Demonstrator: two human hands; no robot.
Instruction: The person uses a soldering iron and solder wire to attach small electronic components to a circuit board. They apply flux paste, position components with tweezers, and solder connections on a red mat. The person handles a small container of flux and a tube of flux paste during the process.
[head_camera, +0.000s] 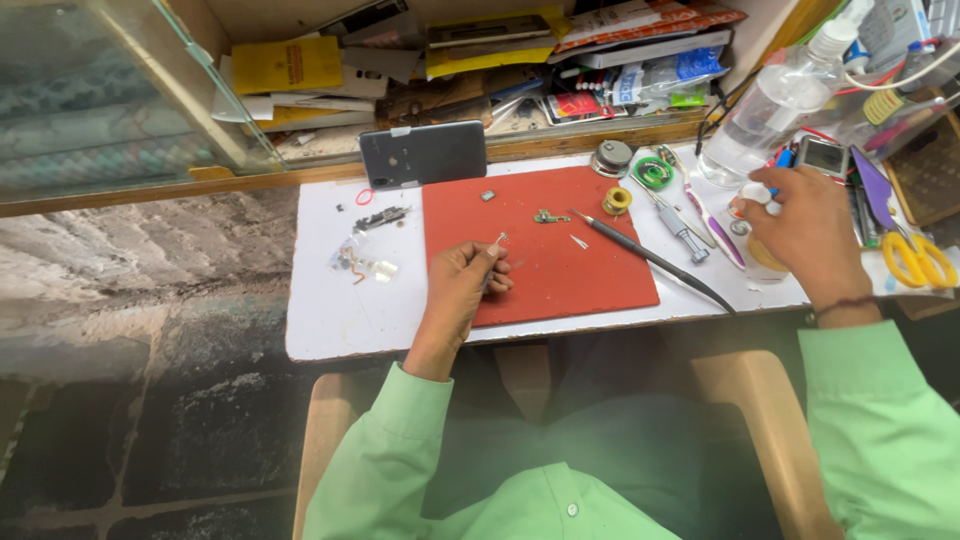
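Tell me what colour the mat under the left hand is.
Red: the mat under the left hand shows best in the head view.

One phone (423, 153), one red mat (540, 245), two solder spools (617, 200), one scissors (920, 260).

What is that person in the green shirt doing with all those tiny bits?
A person in green sleeves sits at a small white worktable. The left hand pinches a tiny silvery metal part over a flat red rubber mat. The right hand reaches to the side and rests on a small white-capped bottle. A dark grey phone back cover, a thin black soldering iron and a little green circuit piece lie nearby.
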